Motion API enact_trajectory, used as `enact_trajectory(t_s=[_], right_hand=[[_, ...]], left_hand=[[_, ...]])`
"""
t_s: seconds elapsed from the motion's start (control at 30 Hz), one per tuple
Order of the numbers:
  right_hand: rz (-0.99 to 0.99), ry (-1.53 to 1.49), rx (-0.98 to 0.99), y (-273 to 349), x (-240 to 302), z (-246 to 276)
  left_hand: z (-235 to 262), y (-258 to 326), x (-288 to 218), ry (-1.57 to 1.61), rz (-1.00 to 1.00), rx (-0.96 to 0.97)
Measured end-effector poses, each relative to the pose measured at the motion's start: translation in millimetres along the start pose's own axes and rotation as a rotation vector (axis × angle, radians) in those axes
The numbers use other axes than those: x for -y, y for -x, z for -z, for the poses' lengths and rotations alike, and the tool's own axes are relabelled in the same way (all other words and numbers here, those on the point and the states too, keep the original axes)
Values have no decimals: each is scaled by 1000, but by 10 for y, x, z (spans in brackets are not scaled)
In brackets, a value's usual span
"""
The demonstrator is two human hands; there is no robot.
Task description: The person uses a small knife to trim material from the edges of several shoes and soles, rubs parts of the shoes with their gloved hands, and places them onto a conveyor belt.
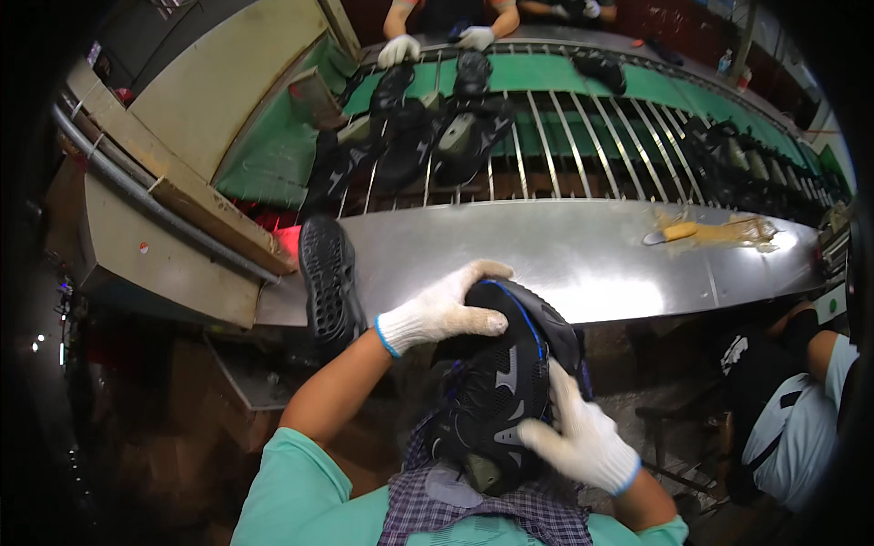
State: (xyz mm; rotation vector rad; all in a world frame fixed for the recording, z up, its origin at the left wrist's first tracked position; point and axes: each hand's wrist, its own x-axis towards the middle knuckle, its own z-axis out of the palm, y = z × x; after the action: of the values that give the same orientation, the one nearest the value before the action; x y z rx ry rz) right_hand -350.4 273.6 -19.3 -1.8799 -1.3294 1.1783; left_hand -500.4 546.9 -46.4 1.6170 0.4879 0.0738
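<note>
A black sports shoe (pixel 492 387) with grey side markings is held over my lap, its toe pointing away from me. Along the join between the upper and a black sole (pixel 557 329) runs a blue line. My left hand (pixel 442 314), in a white knit glove, is closed around the toe, thumb on the upper. At the near side, my gloved right hand (pixel 587 437) grips the shoe's right flank, its thumb toward the heel and its fingers along the sole. A loose black outsole (pixel 326 278) rests on the bench's left end.
A metal bench (pixel 437 241) lies ahead, with a yellow-handled brush (pixel 675 233) in dried glue at right. Behind it, a rack of metal bars (pixel 564 150) carries several black shoes (pixel 469 136). Gloved co-workers' hands (pixel 399 51) are across the rack. Another person sits at right.
</note>
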Motion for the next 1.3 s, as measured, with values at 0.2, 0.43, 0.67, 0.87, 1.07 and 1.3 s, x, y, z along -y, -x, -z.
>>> enact_trajectory(t_s=[0.2,0.43,0.67,0.87,1.07,1.3], right_hand=[[381,437,-313,280,-334,90],[414,408,-559,-599,-533,-156],[580,428,-577,-1226,-353,62],[586,464,-403,-1475,-171,239],[547,551,-273,-1599,-144,265],[435,516,-250,-1578,-170,267]], left_hand=[[-57,4,279,-156,12,-30],[61,-83,306,-233,93,5],[110,-143,304,-190,67,65],[113,-155,358,-190,38,73],[127,-127,365,-246,37,56],[67,-133,206,-208,162,49]])
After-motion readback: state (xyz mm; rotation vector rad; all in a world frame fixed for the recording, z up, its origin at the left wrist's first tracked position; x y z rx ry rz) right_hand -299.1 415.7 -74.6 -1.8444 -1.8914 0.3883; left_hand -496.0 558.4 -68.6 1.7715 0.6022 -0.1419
